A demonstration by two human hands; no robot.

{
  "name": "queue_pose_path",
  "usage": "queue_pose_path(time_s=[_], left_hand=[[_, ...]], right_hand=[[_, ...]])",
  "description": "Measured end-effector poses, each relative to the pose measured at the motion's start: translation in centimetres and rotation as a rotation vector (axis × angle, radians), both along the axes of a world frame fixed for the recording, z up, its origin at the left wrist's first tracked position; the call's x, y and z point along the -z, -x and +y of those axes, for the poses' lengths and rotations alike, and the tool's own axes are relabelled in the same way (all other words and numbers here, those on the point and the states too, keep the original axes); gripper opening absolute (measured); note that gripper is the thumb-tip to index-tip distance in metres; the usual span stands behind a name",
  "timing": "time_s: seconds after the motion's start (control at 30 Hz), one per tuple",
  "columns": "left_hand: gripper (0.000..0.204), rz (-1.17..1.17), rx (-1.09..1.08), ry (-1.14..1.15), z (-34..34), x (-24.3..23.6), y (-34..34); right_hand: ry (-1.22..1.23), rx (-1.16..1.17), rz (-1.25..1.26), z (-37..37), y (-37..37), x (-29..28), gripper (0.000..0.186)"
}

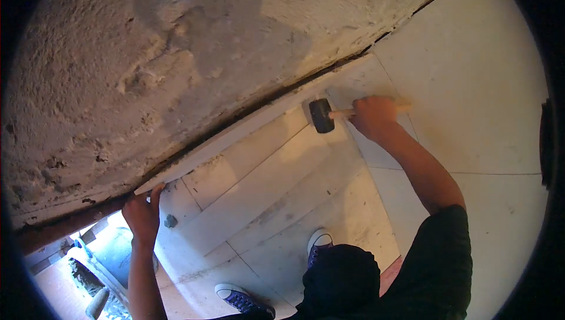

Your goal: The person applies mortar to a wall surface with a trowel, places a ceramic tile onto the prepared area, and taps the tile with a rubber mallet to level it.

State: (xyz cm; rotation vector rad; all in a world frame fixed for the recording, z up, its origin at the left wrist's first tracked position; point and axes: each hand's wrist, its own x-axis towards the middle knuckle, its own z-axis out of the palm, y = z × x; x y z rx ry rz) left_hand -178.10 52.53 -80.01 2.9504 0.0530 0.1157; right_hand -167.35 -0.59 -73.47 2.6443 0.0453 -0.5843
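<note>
In my right hand (374, 116) is a rubber mallet with a black head (321, 115) and a pale wooden handle; my fingers are wrapped round the handle. The mallet head is close to the right part of a long, pale skirting strip (253, 121), which runs along the foot of the rough wall. At the strip's left end, my left hand (141, 213) grips its edge, thumb on the near side and the other fingers partly hidden. A dark gap (218, 136) shows between strip and wall.
The bare plaster wall (147, 55) fills the upper left. Pale tiles (259, 185) cover the floor, with a small grey lump (170, 221) near my left hand. A bucket (115, 255) with messy contents stands at lower left. My shoes (244, 301) are on the tiles.
</note>
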Motion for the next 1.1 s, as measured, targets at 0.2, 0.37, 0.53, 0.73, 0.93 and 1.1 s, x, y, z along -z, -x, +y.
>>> queue_pose_path(time_s=[0.2,0.37,0.53,0.73,0.93,1.1], left_hand=[[0.049,0.004,-0.002,-0.021,-0.2,-0.1,0.0],[0.045,-0.077,0.053,-0.020,0.1,0.3,0.0],[0.045,-0.079,0.051,-0.041,0.1,0.3,0.1],[0.044,-0.119,0.074,-0.049,0.0,0.2,-0.2],[0.046,0.052,-0.007,-0.045,0.3,0.3,0.2],[0.048,0.037,-0.004,-0.061,0.6,0.6,0.4]], right_hand=[[-0.010,-0.106,-0.156,0.1,-1.1,-2.9,0.036],[-0.054,-0.030,-0.103,0.2,0.5,-2.6,0.035],[-0.087,-0.135,-0.017,0.8,1.8,-3.7,0.035],[-0.154,-0.128,-0.100,1.1,-0.2,-3.9,0.036],[-0.258,-0.289,-0.168,2.2,2.5,-2.8,0.035],[-0.294,-0.417,0.029,5.1,1.8,-2.4,0.035]])
